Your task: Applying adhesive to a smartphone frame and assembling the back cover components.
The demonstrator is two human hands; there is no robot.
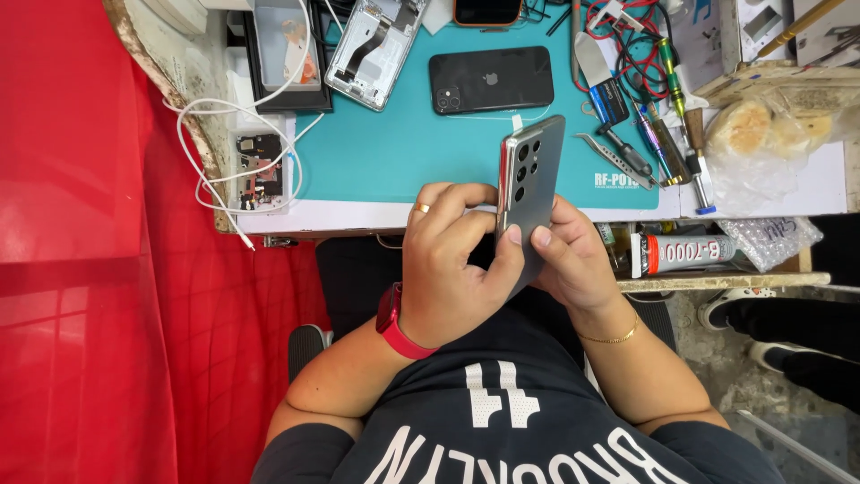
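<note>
Hands meet over the lap, both gripping a grey phone (528, 193) held upright on its edge, camera lenses facing left. The left hand (452, 269), with a gold ring and a red watch (394, 323) at the wrist, wraps the phone's lower left side, thumb pressed on its back. The right hand (573, 260), wearing a thin gold bracelet, clasps it from the right, fingertips on the back beside the left thumb. The phone's top reaches over the near edge of the table (788, 193). Beyond it on a teal mat (403, 143) lies a black phone (491, 79), face down, with an opened phone frame (372, 49) to its left. Tweezers (614, 161) and what look like screwdrivers lie at the mat's right edge. A white cable (233, 116) loops at the left. A glue tube (681, 254) rests on a lower ledge.
</note>
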